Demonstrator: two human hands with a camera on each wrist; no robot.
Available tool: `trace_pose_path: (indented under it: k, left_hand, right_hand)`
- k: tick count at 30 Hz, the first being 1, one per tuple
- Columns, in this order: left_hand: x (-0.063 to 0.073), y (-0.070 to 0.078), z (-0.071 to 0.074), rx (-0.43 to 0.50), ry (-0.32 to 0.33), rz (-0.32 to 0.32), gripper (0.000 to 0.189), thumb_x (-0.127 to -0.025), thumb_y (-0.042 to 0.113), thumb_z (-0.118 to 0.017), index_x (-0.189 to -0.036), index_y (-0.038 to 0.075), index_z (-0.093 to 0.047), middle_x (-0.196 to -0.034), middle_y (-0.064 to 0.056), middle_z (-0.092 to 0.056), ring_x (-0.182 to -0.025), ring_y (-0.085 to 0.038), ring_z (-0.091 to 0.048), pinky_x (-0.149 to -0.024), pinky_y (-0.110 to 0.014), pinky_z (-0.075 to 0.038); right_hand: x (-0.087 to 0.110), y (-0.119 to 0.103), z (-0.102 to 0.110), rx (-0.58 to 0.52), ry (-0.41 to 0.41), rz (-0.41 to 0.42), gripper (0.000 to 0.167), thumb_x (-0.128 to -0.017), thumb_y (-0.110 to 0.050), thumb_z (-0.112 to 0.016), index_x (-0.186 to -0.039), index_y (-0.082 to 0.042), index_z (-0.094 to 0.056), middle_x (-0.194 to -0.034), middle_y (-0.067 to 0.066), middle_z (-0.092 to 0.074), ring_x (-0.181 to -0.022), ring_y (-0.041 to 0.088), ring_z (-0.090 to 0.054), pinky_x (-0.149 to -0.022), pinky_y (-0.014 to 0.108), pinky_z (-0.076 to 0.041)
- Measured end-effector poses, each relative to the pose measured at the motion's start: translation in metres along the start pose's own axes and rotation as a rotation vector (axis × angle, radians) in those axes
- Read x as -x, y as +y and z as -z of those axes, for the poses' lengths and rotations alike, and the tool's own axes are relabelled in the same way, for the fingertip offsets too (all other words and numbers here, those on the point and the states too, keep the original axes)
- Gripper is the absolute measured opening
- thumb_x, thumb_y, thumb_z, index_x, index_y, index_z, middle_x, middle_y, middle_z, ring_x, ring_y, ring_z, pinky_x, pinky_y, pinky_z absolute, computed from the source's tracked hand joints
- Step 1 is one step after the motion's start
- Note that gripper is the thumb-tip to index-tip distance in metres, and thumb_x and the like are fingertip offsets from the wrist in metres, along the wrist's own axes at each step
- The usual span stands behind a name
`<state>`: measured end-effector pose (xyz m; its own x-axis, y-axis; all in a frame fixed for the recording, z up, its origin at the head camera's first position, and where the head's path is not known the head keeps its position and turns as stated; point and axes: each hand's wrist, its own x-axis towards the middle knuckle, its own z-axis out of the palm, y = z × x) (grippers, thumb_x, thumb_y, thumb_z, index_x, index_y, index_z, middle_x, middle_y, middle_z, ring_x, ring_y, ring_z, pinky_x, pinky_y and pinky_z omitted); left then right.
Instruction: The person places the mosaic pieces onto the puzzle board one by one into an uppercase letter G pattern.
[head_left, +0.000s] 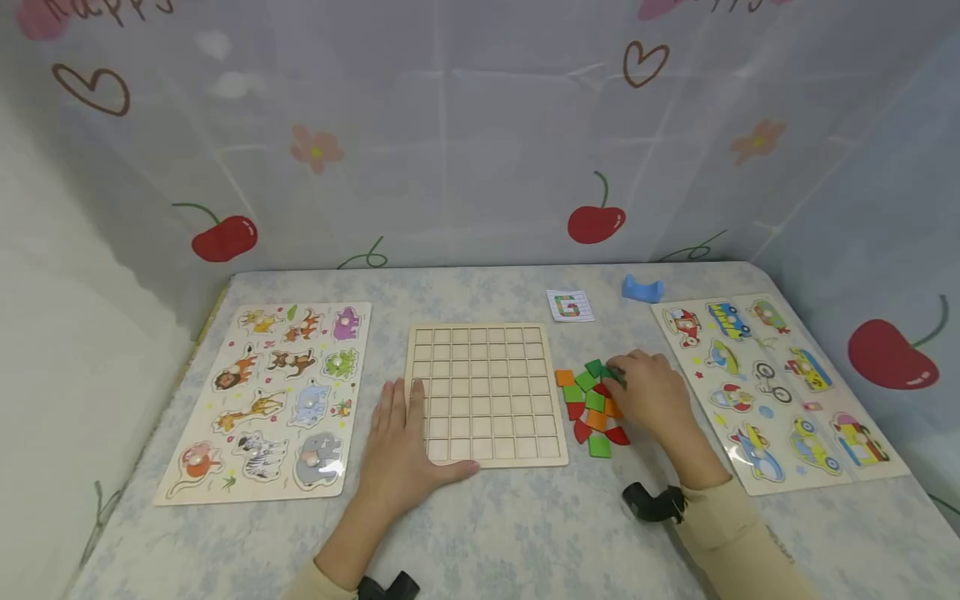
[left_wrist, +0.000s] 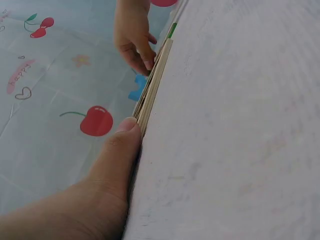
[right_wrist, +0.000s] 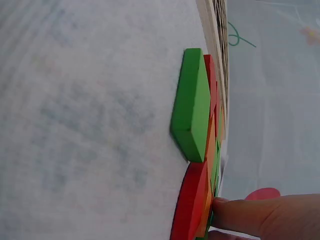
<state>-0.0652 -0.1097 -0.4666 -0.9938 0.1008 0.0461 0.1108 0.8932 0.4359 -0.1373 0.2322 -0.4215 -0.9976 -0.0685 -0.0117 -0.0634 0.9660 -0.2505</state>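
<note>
A square wooden grid board lies on the table, its recessed cells bare. My left hand rests along its left side, fingers stretched over the edge and thumb on the front edge; the left wrist view shows the thumb against the wooden rim. Right of the board is a loose cluster of green, red and orange pieces, among them a green square at the near end. At the cluster's far right, my right hand pinches a dark green piece between thumb and fingers, partly hidden by them.
An animal puzzle board lies at the left and a vehicle puzzle board at the right. Behind the pieces are a small card with a coloured letter G and a blue plastic holder. A printed curtain hangs behind the table.
</note>
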Motion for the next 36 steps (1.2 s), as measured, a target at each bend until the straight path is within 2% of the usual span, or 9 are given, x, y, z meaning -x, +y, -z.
trace_pose_path:
  k: [8,12,15,22,29,36]
  left_hand:
    - [-0.001,-0.001,-0.001,0.001,0.010,0.006,0.144,-0.058,0.092,-0.063,-0.160,0.006,-0.008,-0.167,-0.020,-0.005,-0.155,-0.036,0.000,-0.126,-0.052,-0.010]
    - [-0.001,-0.002,-0.002,-0.005,0.015,0.007,0.144,-0.058,0.093,-0.062,-0.160,0.006,-0.009,-0.167,-0.019,-0.005,-0.156,-0.035,-0.001,-0.127,-0.051,-0.010]
    - [-0.001,-0.002,-0.002,-0.001,0.014,0.008,0.145,-0.057,0.093,-0.062,-0.160,0.004,-0.010,-0.167,-0.019,-0.004,-0.156,-0.035,0.000,-0.127,-0.051,-0.010]
    - [0.000,-0.003,0.000,0.013,-0.024,0.008,0.150,-0.054,0.091,-0.066,-0.159,0.001,-0.007,-0.167,-0.017,0.000,-0.156,-0.033,0.001,-0.127,-0.051,-0.010]
    - [0.000,-0.004,0.002,0.033,-0.033,-0.004,0.150,-0.055,0.088,-0.069,-0.159,0.001,-0.006,-0.167,-0.017,0.000,-0.156,-0.033,0.001,-0.127,-0.051,-0.010]
    - [0.000,-0.005,0.000,0.025,-0.038,0.012,0.151,-0.053,0.091,-0.067,-0.159,0.003,-0.005,-0.168,-0.015,0.001,-0.156,-0.031,0.002,-0.127,-0.050,-0.009]
  right_hand:
    - [-0.008,0.008,-0.003,-0.172,-0.042,-0.014,0.026,-0.092,-0.019,-0.070,-0.114,-0.005,-0.068,-0.111,0.018,-0.066,-0.098,0.034,-0.056,-0.084,0.050,-0.051]
    - [-0.012,0.015,-0.006,-0.270,-0.046,0.023,0.018,-0.093,-0.015,-0.069,-0.108,-0.007,-0.063,-0.100,0.013,-0.065,-0.088,0.028,-0.055,-0.078,0.040,-0.050]
    - [-0.016,0.019,-0.007,-0.307,-0.080,0.043,0.016,-0.094,-0.014,-0.067,-0.107,-0.009,-0.060,-0.095,0.009,-0.062,-0.085,0.025,-0.053,-0.076,0.034,-0.047]
    - [-0.023,0.020,0.003,-0.383,-0.160,0.043,0.016,-0.099,-0.017,-0.061,-0.113,-0.010,-0.060,-0.097,0.008,-0.059,-0.087,0.024,-0.053,-0.072,0.031,-0.047]
    - [-0.048,-0.003,0.009,-0.469,-0.193,0.101,0.018,-0.100,-0.018,-0.058,-0.116,-0.010,-0.061,-0.107,0.011,-0.062,-0.094,0.025,-0.057,-0.073,0.028,-0.051]
    - [-0.073,-0.061,0.003,-0.572,-0.312,0.240,0.015,-0.101,-0.016,-0.057,-0.114,-0.011,-0.062,-0.104,0.009,-0.059,-0.092,0.025,-0.058,-0.073,0.031,-0.051]
